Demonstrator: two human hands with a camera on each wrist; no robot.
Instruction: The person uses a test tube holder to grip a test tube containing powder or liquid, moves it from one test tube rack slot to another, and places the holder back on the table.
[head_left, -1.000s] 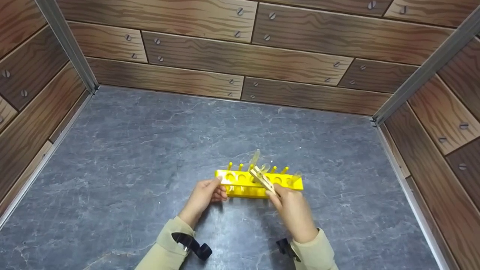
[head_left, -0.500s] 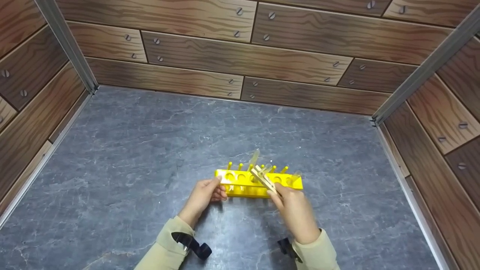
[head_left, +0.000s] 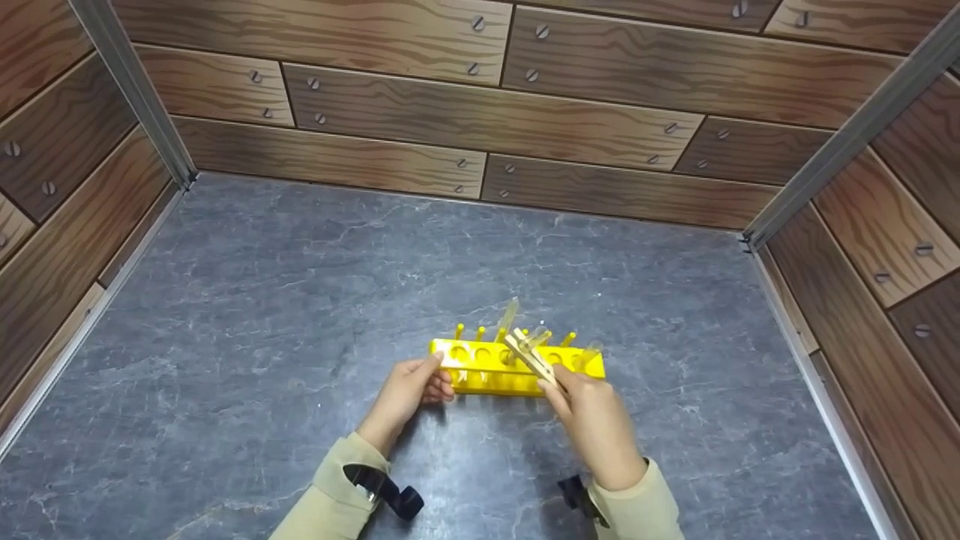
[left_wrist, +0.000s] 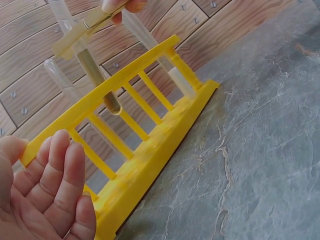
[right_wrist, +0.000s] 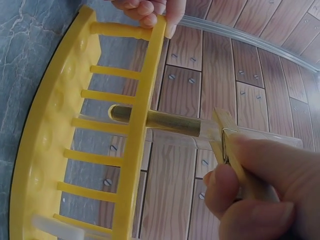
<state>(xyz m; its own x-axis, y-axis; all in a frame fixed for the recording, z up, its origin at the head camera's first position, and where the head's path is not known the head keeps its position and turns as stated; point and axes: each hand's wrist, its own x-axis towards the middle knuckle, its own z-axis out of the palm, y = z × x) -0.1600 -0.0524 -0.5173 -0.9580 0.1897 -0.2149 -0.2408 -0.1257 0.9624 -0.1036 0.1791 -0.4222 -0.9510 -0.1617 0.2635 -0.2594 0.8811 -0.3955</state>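
Rack (head_left: 495, 366) is seen in the lower centre of the head frame, set upright on the grey tabletop (head_left: 300, 300). Its end at frame left is pinched between thumb and bent fingers of the left hand (head_left: 409, 390). By the right hand (head_left: 598, 424), right of the rack's middle, a wooden clamp (head_left: 534, 361) is gripped between thumb and curled fingers. In the clamp a tube (right_wrist: 175, 122) of brownish liquid is held; its rounded end is seen below the upper plate (right_wrist: 129, 172) and apart from the base (right_wrist: 30, 130), near the centre of the right wrist frame. In the head frame the hole at that spot is hidden by the clamp. A clear tube (head_left: 510, 315) is seen tilted just above the clamp's tip. Another, the white-filled tube (left_wrist: 140, 30), is seated at the rack's far end, upper centre of the left wrist frame. Across the top of the head frame a wood-patterned wall (head_left: 390, 97) is seen.
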